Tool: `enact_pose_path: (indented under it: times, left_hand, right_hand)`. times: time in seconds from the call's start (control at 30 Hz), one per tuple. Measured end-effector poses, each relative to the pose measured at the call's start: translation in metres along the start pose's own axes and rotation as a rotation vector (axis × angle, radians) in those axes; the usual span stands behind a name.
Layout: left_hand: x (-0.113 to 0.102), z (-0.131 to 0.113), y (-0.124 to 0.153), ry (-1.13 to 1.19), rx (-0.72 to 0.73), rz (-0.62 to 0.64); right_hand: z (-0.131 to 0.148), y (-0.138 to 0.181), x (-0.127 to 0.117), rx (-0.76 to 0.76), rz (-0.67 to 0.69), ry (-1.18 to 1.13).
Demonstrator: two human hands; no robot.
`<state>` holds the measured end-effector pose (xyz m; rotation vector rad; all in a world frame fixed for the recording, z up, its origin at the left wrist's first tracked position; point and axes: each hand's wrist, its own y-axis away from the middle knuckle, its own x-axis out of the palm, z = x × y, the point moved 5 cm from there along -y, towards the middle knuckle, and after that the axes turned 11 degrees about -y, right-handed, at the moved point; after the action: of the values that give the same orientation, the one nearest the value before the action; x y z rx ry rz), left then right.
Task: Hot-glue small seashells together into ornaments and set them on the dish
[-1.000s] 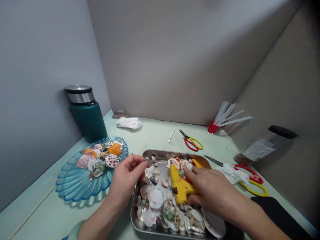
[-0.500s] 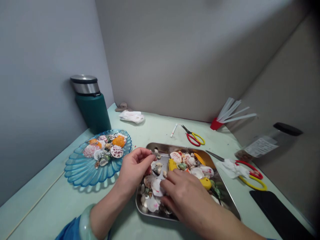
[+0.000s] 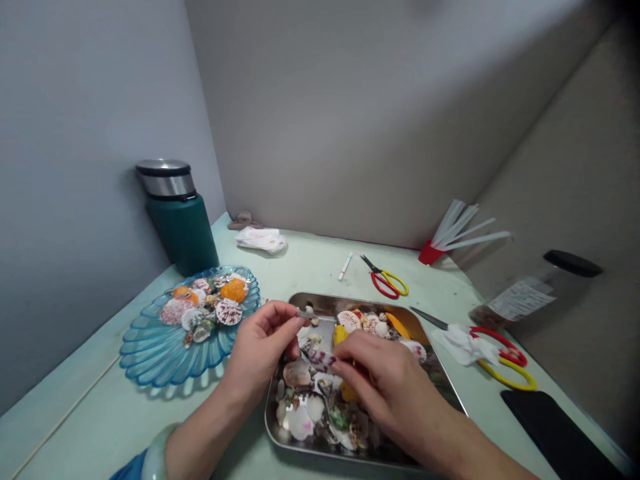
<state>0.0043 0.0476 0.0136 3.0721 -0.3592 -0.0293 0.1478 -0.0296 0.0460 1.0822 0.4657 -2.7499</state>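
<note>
A metal tray full of mixed seashells sits in front of me. My left hand hovers over the tray's left edge, thumb and forefinger pinched on a small grey shell. My right hand is over the middle of the tray, its fingertips pinching a purple-and-white patterned shell. A yellow glue gun lies in the tray, mostly hidden under my right hand. To the left stands a blue scalloped glass plate with several colourful shells on it.
A dark green flask stands at the back left. Red-and-yellow scissors, a second pair on tissue, a red cup of glue sticks, a jar and a black phone lie to the right.
My right hand let go of the yellow glue gun, swept left across the tray, and now pinches a patterned shell. My left hand kept its pinch on the small shell.
</note>
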Motion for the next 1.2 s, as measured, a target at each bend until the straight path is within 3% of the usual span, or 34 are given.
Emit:
enact_pose_path:
  times: [0.13,0.23,0.33,0.5,1.2]
  left_hand:
    - [0.000,0.000,0.002,0.023,0.033,0.041]
    - [0.000,0.003,0.002,0.036,0.045,0.045]
    - [0.001,0.007,0.002,0.038,0.047,0.053]
    - [0.003,0.010,0.003,0.030,0.075,0.069]
    - [0.004,0.008,0.007,0.026,0.094,0.071]
  right_hand:
    - [-0.010,0.000,-0.003,0.236,-0.109,-0.509]
    - [-0.016,0.000,0.015,0.418,-0.052,-0.912]
    - [-0.018,0.000,0.026,0.475,-0.021,-1.095]
    - [-0.019,0.000,0.029,0.483,-0.058,-1.181]
    - [-0.025,0.000,0.031,0.492,-0.097,-1.133]
